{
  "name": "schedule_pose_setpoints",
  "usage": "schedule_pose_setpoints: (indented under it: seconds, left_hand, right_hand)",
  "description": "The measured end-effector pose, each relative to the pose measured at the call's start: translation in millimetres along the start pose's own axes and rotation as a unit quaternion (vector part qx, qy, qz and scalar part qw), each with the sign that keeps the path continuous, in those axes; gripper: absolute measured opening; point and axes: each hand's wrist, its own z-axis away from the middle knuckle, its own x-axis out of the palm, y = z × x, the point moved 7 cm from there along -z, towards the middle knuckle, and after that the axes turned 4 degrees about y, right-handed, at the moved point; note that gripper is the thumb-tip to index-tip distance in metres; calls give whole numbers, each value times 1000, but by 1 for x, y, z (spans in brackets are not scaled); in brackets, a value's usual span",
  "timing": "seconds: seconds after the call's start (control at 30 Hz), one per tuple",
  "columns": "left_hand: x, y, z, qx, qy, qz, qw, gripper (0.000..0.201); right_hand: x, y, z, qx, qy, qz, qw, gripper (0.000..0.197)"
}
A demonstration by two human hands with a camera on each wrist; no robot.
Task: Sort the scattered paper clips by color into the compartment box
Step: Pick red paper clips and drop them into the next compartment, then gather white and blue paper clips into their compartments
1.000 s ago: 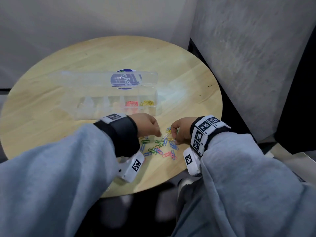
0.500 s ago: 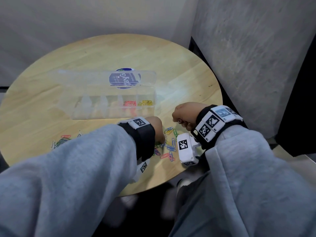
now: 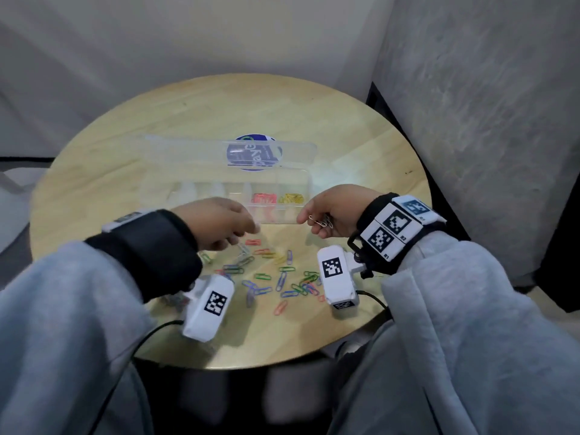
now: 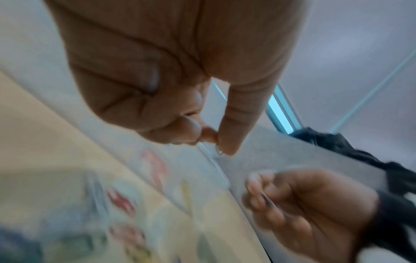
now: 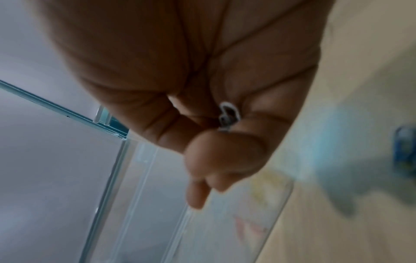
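1. The right hand [image 3: 337, 213] curls its fingers around a small bunch of silver paper clips [image 3: 321, 221], held above the surface [image 3: 188, 117] just off the near right corner of the compartment box [image 3: 175, 196].
2. The left hand [image 3: 216, 222] pinches a pale clip [image 4: 219, 151] between thumb and forefinger; the clip is blurred.
3. The clear compartment box lies at 12 o'clock from both hands, lid open; red clips [image 3: 264, 198] and yellow clips [image 3: 292, 198] fill its two rightmost compartments.
4. Scattered colored paper clips [image 3: 270, 277] lie at 6 o'clock, between the wrists.
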Motion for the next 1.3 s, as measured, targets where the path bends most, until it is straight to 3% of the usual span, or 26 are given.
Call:
schedule_pose_setpoints:
  seconds: [0.13,0.43,0.63,0.77,0.87,0.97,1.1,1.3]
  left_hand:
    - [-58,-15,-5,1,98,53,994,25]
    - [-67,-5,-29,37,95,118,988,21]
    - [-75,1,-41,55,131,232,962,18]
    - [-70,5,-44,51,124,320,938,14]
    - [-65,11,-42,49,110,355,927,16]
    - [-63,11,-43,50,99,370,922,18]
    - [-63,8,-45,57,100,353,928,19]
    - [-60,20,-34,141,126,169,967,20]
  right_hand:
    - [29,-26,-8,-34,0,-162,986,30]
    - [64,-64,-37,-57,36,-332,941,24]
    - [78,-75,-53,-61,31,-343,937,20]
    - [77,-71,-54,-71,22,-335,939,40]
    - [70,-73,-48,-86,28,-346,934,41]
    - [61,-73,-44,-79,45,-286,954,35]
    - [31,-61,-35,-58,92,-118,987,20]
    - [-30,-20,-15,-17,171,43,984,11]
